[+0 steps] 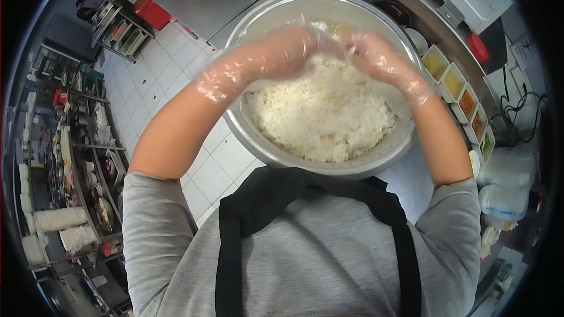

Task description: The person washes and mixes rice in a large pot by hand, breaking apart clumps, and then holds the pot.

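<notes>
My left hand point(294, 50) and right hand point(374, 53), in clear gloves point(220, 79), are over rice point(329, 111) in the metal bowl point(364, 13); I cannot tell whether either grips any.

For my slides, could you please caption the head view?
Gloved left hand and right hand over rice in a metal bowl.

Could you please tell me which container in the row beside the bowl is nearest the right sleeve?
The green-filled container at the row's near end; the others sit farther from that sleeve.
</notes>
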A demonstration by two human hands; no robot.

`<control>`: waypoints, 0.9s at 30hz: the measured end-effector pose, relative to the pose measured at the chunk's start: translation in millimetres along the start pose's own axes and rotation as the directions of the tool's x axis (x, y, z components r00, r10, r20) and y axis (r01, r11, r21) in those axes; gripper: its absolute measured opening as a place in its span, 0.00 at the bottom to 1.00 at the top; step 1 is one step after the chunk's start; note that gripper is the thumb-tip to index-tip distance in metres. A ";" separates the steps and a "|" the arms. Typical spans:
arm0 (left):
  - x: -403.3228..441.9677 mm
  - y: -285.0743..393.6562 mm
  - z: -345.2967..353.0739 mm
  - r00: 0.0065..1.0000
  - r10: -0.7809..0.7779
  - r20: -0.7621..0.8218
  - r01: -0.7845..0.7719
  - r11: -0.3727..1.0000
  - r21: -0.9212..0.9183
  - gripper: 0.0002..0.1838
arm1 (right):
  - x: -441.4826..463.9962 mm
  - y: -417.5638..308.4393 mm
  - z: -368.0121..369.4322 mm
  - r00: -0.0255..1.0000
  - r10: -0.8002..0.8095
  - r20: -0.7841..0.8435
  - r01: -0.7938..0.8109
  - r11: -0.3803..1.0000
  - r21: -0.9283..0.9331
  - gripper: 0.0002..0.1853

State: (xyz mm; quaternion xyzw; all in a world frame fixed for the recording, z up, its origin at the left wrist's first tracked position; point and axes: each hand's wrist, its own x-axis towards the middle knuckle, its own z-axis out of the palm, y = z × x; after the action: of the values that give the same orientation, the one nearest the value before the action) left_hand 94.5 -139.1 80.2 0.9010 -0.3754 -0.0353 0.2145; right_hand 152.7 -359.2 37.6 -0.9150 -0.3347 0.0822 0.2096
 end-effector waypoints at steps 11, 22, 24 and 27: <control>-24.7 -61.5 28.4 0.990 0.138 -0.039 -0.095 0.838 0.538 0.20 | -107.8 -65.9 4.5 0.975 -0.112 -0.193 0.112 0.994 -0.014 0.22; -65.9 -123.2 8.5 0.962 -0.226 0.152 0.104 0.820 0.564 0.15 | -72.3 -185.9 121.8 0.967 -0.003 0.256 0.001 1.000 0.010 0.27; -70.9 -124.5 13.7 0.939 -0.282 0.195 0.131 0.821 0.555 0.15 | -82.5 -177.1 129.3 0.965 -0.011 0.261 0.022 0.999 -0.038 0.27; -91.3 -96.1 23.5 0.872 -0.371 0.319 0.170 0.841 0.513 0.15 | -118.1 -164.0 95.4 0.968 -0.149 0.204 0.181 0.973 -0.145 0.26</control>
State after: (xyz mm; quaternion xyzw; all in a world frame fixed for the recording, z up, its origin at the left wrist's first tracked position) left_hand 87.4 -24.2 10.3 0.9428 -0.2745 -0.1602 -0.1001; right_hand -59.9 -291.5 25.0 -0.8857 -0.4341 0.1246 0.1075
